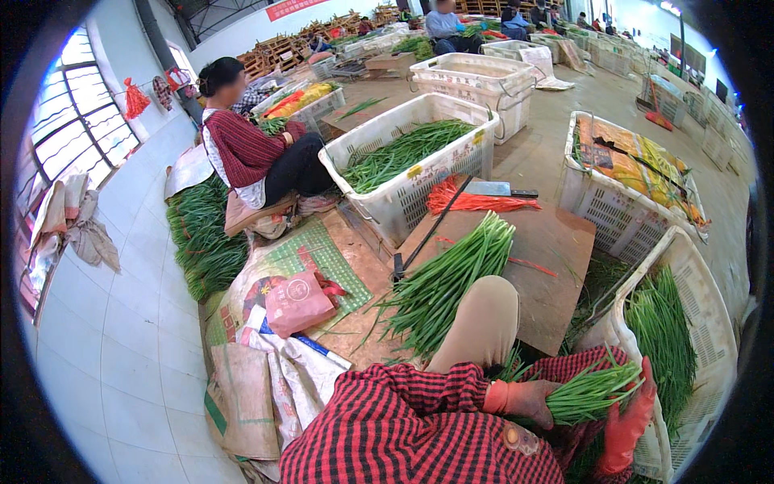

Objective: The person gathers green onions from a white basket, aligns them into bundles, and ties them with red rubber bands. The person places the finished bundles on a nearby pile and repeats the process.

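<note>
My left hand [532, 402], in a red and dark work glove, is closed around a small bundle of green garlic chives [589, 393] at the lower right. At the bundle's cut ends, my right hand [632, 411], in a red glove, touches it with the palm and raised fingers. A larger heap of chives [453, 284] lies across the edge of a brown board [544, 242], beside my knee. Near the board's far edge are a cleaver [496, 189] and a bunch of red plastic ties [453, 196]. More chives [659, 339] fill a white plastic crate [713, 308] right of my hands.
A white crate of chives [417, 196] stands beyond the board, and a crate topped with yellow and orange packaging [568, 151] stands at the right. A co-worker [242, 136] sits at the left near stacked chives [205, 236]. A pink bag [299, 302] lies on the mat.
</note>
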{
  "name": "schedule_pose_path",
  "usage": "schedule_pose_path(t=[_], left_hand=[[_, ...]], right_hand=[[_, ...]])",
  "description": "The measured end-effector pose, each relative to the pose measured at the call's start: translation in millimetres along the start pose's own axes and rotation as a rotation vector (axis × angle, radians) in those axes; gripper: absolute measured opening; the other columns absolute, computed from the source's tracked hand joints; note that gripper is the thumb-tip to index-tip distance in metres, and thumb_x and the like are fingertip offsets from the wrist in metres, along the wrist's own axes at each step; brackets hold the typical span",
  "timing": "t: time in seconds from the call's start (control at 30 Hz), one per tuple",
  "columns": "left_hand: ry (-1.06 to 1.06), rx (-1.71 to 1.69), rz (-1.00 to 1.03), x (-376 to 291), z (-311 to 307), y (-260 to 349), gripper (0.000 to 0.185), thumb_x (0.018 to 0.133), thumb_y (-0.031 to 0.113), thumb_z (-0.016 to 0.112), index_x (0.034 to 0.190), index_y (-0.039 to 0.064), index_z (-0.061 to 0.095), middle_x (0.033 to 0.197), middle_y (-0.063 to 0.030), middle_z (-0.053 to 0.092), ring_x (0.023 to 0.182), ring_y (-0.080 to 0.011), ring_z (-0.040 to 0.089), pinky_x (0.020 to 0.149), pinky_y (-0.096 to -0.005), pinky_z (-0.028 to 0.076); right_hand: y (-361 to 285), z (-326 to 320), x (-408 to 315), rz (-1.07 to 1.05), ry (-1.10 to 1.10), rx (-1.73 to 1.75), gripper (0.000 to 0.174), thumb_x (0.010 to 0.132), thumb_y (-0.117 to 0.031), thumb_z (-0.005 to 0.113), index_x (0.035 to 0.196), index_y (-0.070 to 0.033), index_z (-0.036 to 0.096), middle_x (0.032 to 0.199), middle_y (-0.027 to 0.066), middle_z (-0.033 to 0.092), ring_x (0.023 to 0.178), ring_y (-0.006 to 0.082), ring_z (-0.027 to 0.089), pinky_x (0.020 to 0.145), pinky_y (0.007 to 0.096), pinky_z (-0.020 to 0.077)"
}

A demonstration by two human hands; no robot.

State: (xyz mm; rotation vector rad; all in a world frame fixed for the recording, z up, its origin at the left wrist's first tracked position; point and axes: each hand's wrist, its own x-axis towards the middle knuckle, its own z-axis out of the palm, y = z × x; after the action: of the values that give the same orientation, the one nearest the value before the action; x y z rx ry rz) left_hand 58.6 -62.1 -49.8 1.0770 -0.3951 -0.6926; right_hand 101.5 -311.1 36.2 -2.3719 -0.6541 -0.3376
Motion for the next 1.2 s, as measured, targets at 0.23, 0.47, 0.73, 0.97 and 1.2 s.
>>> schedule_pose_path(t=[0.23,0.47,0.73,0.97,1.2], left_hand=[[-0.083,-0.031,-0.004,-13,3,12,0.071,0.078,0.001,0.077,0.145,0.007,0.052,0.139,-0.0007,0.061,0.128,-0.0143,0.051,0.114,-0.0362,0.038],[0.121,-0.012,-0.215,-14,11,53,0.069,0.082,-0.001,0.081,0.145,0.005,0.052,0.136,-0.0027,0.063,0.122,-0.0153,0.058,0.107,-0.0333,0.045],[0.116,0.095,-0.196,12,27,47,0.071,0.083,-0.005,0.077,0.146,0.004,0.047,0.136,-0.0029,0.062,0.121,-0.0121,0.058,0.105,-0.0308,0.046],[0.229,0.175,-0.142,6,35,51,0.084,0.079,-0.006,0.078,0.152,0.004,0.039,0.142,-0.0052,0.058,0.128,-0.0141,0.055,0.112,-0.0331,0.042],[0.280,0.504,-0.148,10,38,58,0.085,0.076,-0.001,0.082,0.151,0.002,0.043,0.138,-0.0078,0.061,0.125,-0.0153,0.057,0.109,-0.0330,0.044]], right_hand=[[21,3,-22,0.221,0.225,0.284,0.044,0.103,-0.017,0.050,0.144,-0.001,0.048,0.149,0.0114,0.051,0.131,0.0197,0.050,0.106,0.0321,0.0426],[104,-85,-77,0.460,0.026,-0.669,0.039,0.092,-0.011,0.066,0.128,0.000,0.059,0.133,0.0197,0.059,0.114,0.0381,0.060,0.100,0.0420,0.0481],[6,-98,-19,0.002,0.030,-0.277,0.086,0.073,-0.046,0.084,0.144,-0.010,0.052,0.146,0.0148,0.054,0.132,0.0346,0.053,0.111,0.0453,0.0410],[-13,-53,35,-0.198,-0.059,-0.183,0.049,0.076,-0.041,0.082,0.109,-0.008,0.067,0.133,0.0154,0.063,0.121,0.0367,0.059,0.100,0.0467,0.0466],[4,-49,19,-0.119,-0.101,-0.169,0.025,0.078,-0.026,0.074,0.086,-0.004,0.065,0.102,0.0142,0.069,0.098,0.0369,0.064,0.085,0.0491,0.0510]])
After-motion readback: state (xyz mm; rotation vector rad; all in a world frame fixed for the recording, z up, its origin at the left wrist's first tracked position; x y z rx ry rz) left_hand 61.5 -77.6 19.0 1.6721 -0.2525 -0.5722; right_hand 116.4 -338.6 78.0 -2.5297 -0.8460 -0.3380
